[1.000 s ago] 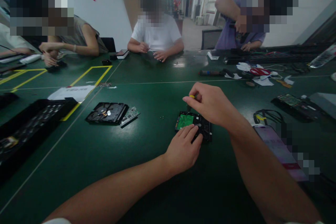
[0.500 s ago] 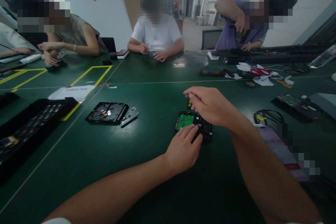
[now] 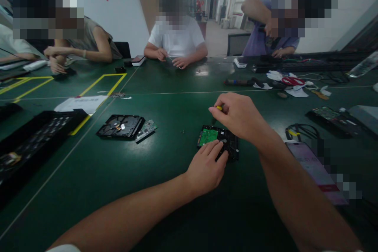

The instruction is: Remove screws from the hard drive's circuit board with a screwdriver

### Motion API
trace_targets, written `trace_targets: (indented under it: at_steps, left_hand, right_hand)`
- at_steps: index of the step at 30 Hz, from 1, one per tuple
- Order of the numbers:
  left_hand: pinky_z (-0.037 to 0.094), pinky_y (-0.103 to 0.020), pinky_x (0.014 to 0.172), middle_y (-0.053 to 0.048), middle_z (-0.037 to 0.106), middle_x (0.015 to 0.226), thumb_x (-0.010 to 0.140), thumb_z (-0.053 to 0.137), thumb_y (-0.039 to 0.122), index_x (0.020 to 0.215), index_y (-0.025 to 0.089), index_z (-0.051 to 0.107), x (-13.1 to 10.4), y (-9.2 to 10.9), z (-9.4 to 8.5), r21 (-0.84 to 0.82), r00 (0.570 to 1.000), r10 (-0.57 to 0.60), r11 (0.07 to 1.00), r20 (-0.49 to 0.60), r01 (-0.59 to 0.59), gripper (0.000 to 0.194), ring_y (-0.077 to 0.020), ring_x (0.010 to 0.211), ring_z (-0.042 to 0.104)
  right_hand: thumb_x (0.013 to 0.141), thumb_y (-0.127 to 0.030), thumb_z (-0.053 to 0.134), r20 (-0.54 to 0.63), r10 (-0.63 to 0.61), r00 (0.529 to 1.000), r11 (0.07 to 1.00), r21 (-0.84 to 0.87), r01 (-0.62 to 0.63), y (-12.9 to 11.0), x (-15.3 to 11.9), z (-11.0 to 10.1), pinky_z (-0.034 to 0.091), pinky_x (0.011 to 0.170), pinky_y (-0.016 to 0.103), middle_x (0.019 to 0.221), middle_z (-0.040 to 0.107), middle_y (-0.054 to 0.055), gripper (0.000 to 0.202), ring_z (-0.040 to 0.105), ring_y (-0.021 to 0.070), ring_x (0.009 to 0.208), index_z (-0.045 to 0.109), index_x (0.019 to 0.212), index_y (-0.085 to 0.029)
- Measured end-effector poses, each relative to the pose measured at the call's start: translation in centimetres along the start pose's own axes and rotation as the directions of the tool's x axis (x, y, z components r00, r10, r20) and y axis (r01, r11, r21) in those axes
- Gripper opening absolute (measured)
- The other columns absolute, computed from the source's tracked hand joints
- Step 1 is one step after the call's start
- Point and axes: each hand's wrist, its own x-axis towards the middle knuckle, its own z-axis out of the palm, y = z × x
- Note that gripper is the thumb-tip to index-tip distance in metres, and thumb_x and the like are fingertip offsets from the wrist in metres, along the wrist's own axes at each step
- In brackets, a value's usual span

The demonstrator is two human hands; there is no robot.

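A black hard drive (image 3: 232, 143) with a green circuit board (image 3: 209, 136) lies in front of me on the table. My left hand (image 3: 208, 163) rests on its near side, fingers stretched out and fingertips touching the board and the casing. Above the far edge of the drive, my right hand (image 3: 236, 116) is closed around a screwdriver (image 3: 219, 108) with a yellow handle. The screwdriver's thin shaft points down at the top edge of the green board; its tip is too small to make out. A few tiny screws (image 3: 182, 132) lie to the left of the drive.
Another hard drive (image 3: 119, 127) and a loose circuit board (image 3: 147, 130) lie left of centre. A long black tray (image 3: 38, 138) stands at far left. On the right are a phone (image 3: 313, 165), a coiled black cable (image 3: 301, 130) and another drive (image 3: 333, 120). Three people sit opposite.
My right hand has shifted slightly and turned its grip, so the yellow handle now shows between thumb and fingers. My left hand and the hard drive have stayed put.
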Motion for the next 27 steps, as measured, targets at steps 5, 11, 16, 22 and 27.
trace_targets:
  at_steps: [5,11,16,22,27]
  left_hand:
    - [0.046,-0.052,0.117,-0.019,0.054,0.151,0.102,0.049,0.028,0.141,0.013,0.056,0.05,0.01,-0.32,-0.003,1.000,-0.001,1.000,0.010,0.002,0.042,-0.0358,0.143,0.049]
    - [0.045,-0.052,0.117,-0.019,0.054,0.150,0.102,0.048,0.029,0.141,0.013,0.057,0.05,0.05,-0.58,-0.005,1.000,0.006,1.000,0.014,-0.006,0.042,-0.0358,0.143,0.050]
    - [0.046,-0.052,0.117,-0.019,0.054,0.150,0.102,0.050,0.029,0.141,0.013,0.057,0.04,0.05,-0.46,-0.008,1.000,0.002,1.000,0.003,-0.002,0.043,-0.0361,0.142,0.050]
    - [0.047,-0.053,0.116,-0.019,0.055,0.150,0.102,0.049,0.029,0.140,0.014,0.057,0.00,-0.05,-0.40,-0.013,1.000,0.003,1.000,-0.012,-0.003,0.041,-0.0356,0.143,0.050]
    - [0.047,-0.052,0.116,-0.020,0.054,0.150,0.102,0.048,0.029,0.139,0.013,0.058,-0.01,-0.09,-0.32,-0.008,1.000,0.011,1.000,-0.002,-0.011,0.041,-0.0364,0.143,0.050]
  right_hand:
    - [0.098,-0.025,0.063,0.051,-0.065,0.997,0.998,0.005,0.064,-0.32,0.04,0.22,0.039,0.075,0.032,0.092,0.073,0.006,0.011,0.063,0.0208,0.083,0.069,0.091,-0.019]
    - [0.104,-0.026,0.052,0.078,-0.086,0.993,0.994,0.079,0.080,-0.48,0.02,0.20,0.044,0.084,0.033,0.099,0.076,0.009,0.024,0.068,0.0226,0.093,0.073,0.097,-0.017]
    - [0.101,-0.019,0.048,0.108,-0.085,0.991,0.990,0.124,0.071,-0.61,-0.15,-0.14,0.046,0.094,0.034,0.119,0.076,0.011,0.030,0.069,0.0245,0.108,0.074,0.115,-0.017]
    - [0.101,-0.022,0.053,0.115,-0.086,0.990,0.993,0.097,0.075,-0.37,-0.06,-0.25,0.044,0.088,0.034,0.106,0.076,0.008,0.021,0.066,0.0235,0.098,0.072,0.109,-0.019]
    - [0.096,-0.039,0.069,0.074,-0.018,0.997,0.998,0.055,0.014,-0.13,-0.09,-0.02,0.038,0.073,0.033,0.086,0.070,0.006,0.021,0.059,0.0211,0.080,0.066,0.087,-0.020]
